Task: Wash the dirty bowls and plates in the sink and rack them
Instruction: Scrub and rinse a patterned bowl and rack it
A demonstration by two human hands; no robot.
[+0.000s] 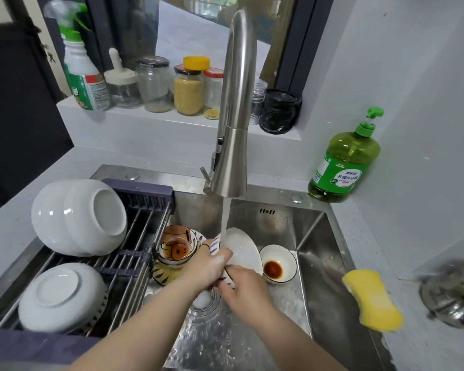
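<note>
Both my hands hold a white plate with a striped rim [242, 250] tilted on edge under the running tap [235, 108] in the steel sink [316, 236]. My left hand [206, 266] grips its left edge. My right hand [243, 290] grips its lower edge. In the sink, a brown patterned bowl [175, 246] sits on a patterned plate [162, 275] to the left. A small white bowl with brown sauce [277, 263] lies to the right. On the rack [134, 253] over the sink's left side, stacked white bowls [78, 216] lean on their side. Another white bowl [60, 297] lies upside down.
A yellow sponge [373, 299] lies on the right counter by the sink edge. A green dish-soap bottle [344, 162] stands at the back right corner. Jars [188, 87] and a spray bottle [82, 68] line the window ledge. A metal lid [453, 293] sits far right.
</note>
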